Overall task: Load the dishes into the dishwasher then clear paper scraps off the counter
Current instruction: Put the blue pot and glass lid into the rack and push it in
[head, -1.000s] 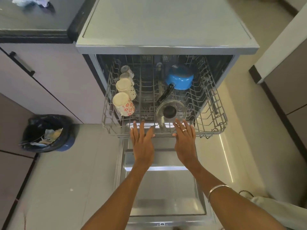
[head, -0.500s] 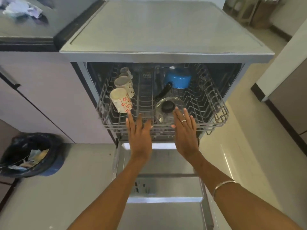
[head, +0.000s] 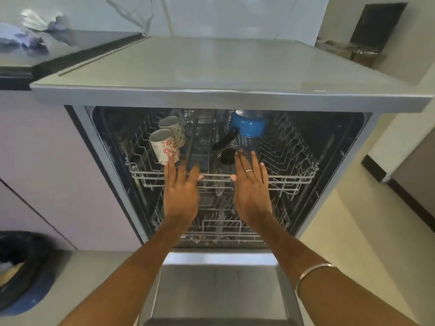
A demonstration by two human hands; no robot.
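The upper wire rack (head: 292, 178) sits almost fully inside the open dishwasher. It holds patterned mugs (head: 164, 147) on the left, a blue pot (head: 248, 124) with a black handle at the back, and a glass lid with a black knob (head: 227, 156). My left hand (head: 181, 191) and my right hand (head: 251, 191) lie flat, fingers spread, against the rack's front rail. Neither hand holds anything. Crumpled paper scraps (head: 35, 24) lie on the dark counter at the far left.
The dishwasher door (head: 221, 292) lies folded down below my arms. A lower rack (head: 221, 229) shows beneath the upper one. A black-lined bin (head: 16, 267) with rubbish stands on the floor at left. The grey dishwasher top (head: 211, 67) spans the middle.
Both hands have pushed the upper rack inward, from pulled out over the door to nearly inside the machine. My view has tilted up toward the counter.
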